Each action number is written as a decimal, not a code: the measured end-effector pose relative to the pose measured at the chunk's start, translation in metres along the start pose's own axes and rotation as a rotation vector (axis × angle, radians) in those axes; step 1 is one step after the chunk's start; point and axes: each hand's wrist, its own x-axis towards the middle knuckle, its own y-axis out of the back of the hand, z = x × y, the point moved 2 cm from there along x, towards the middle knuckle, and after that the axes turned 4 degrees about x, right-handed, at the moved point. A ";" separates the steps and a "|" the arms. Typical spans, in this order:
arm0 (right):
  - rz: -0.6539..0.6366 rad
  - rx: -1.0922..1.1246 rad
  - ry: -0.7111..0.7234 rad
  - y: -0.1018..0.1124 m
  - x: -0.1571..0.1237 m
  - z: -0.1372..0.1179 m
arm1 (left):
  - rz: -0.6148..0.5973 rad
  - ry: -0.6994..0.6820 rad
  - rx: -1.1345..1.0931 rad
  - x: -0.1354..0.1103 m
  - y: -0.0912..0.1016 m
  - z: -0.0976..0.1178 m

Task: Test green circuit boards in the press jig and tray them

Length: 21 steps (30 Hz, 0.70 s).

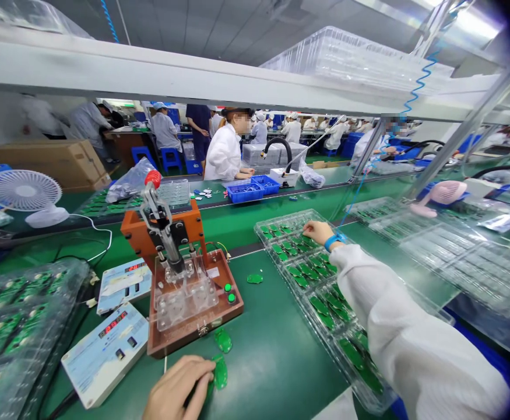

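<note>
My left hand [178,388] rests on the green mat at the bottom edge, fingers curled against a small green circuit board [220,371]. A second green board [224,340] lies just above it, in front of the orange test fixture [193,303] with its lever clamp [161,224]. My right hand [319,232], in a white sleeve with a blue wrist strap [334,240], reaches far out over a clear tray of green boards [307,262]. Its fingers bend down onto the boards at the tray's far end; whether they hold one is hidden. A loose green board [255,279] lies between fixture and tray.
Two white meter boxes [106,350] [123,283] sit left of the fixture, with stacked clear trays of boards [14,326] further left. A small white fan [25,195] and a blue bin [252,188] stand beyond. Other workers in white coats [224,154] sit at the back.
</note>
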 end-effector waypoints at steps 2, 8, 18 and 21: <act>0.044 0.000 0.003 0.005 -0.009 -0.006 | 0.005 0.001 -0.005 0.002 0.001 0.002; 0.180 0.084 0.168 0.020 -0.060 -0.058 | 0.051 0.113 0.039 0.004 0.020 0.003; -0.293 0.278 0.945 -0.044 -0.233 -0.195 | -0.350 0.111 0.028 -0.017 0.038 0.000; -0.390 0.263 1.020 -0.072 -0.255 -0.215 | -0.452 0.112 0.052 -0.018 0.033 0.001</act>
